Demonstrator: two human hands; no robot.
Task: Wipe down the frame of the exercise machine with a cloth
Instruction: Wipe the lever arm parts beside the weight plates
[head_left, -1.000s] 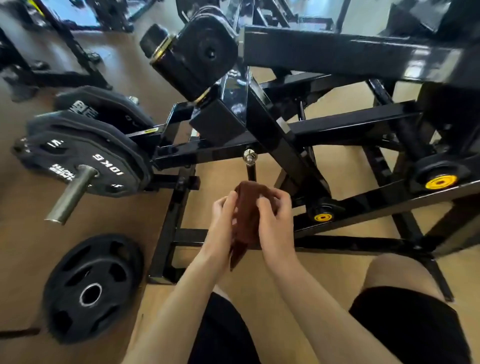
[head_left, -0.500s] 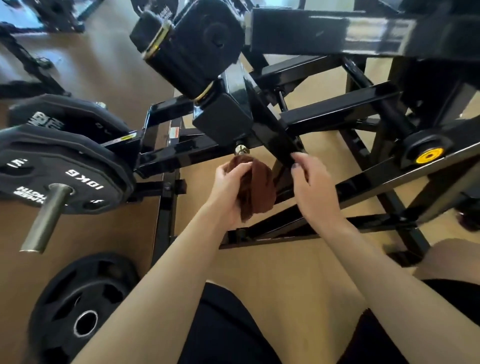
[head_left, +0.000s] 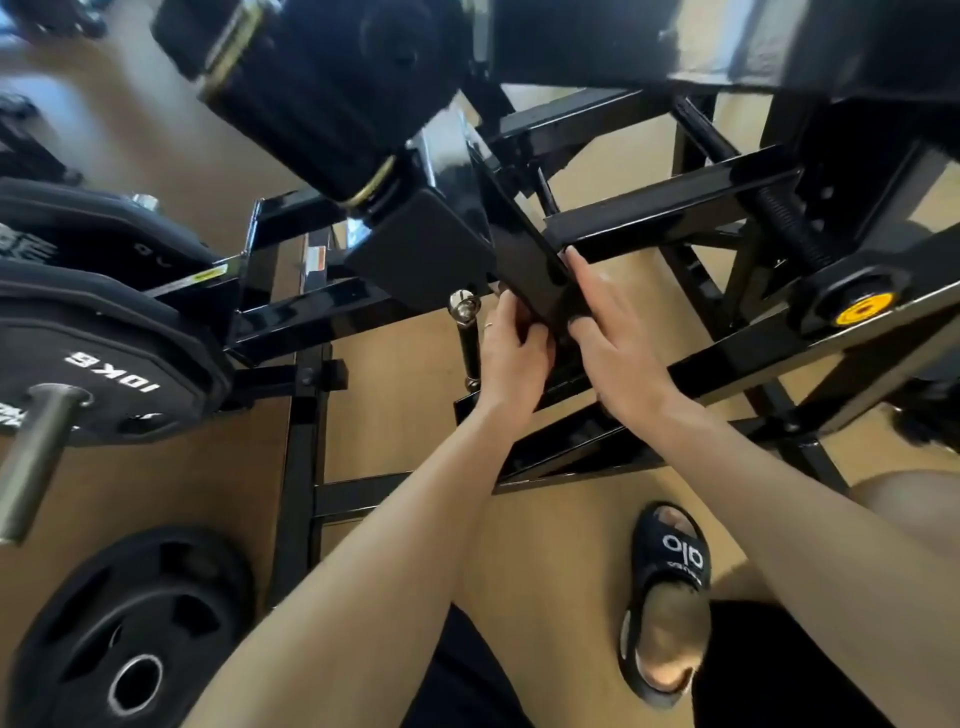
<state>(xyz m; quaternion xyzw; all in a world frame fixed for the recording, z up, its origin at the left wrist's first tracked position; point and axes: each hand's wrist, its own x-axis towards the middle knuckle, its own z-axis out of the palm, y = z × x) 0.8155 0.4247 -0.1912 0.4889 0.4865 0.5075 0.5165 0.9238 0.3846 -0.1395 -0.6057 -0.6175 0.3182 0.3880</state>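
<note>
Both hands meet at frame centre on a slanted black bar (head_left: 524, 260) of the machine frame (head_left: 670, 208), w/ beams crossing close above, right & below; little free room round the bar. Open floor (head_left: 405, 405) shows left of the hands, beside a chrome-knobbed pin (head_left: 464, 312) standing just left of the left hand (head_left: 511, 358). More bare floor at lower centre, near a black slide sandal (head_left: 670, 561) on the person's foot.

Floor is tan, smooth. Upper left: a black roller pad (head_left: 311, 83), blurred. Left edge: 10 kg plate (head_left: 104, 358) on a steel sleeve (head_left: 31, 457); another plate (head_left: 130, 629) lies flat at lower left. Yellow cap (head_left: 863, 309) at right on a pivot.

Left hand: fingers curled, gripping the bar's lower edge from the left. Right hand (head_left: 615, 338): fingers fairly straight, laid along the bar's right side, thumb tucked at its lower end. Cloth isn't visible; can't tell if it's under either hand. Both forearms reach up from bottom of frame, converging.
</note>
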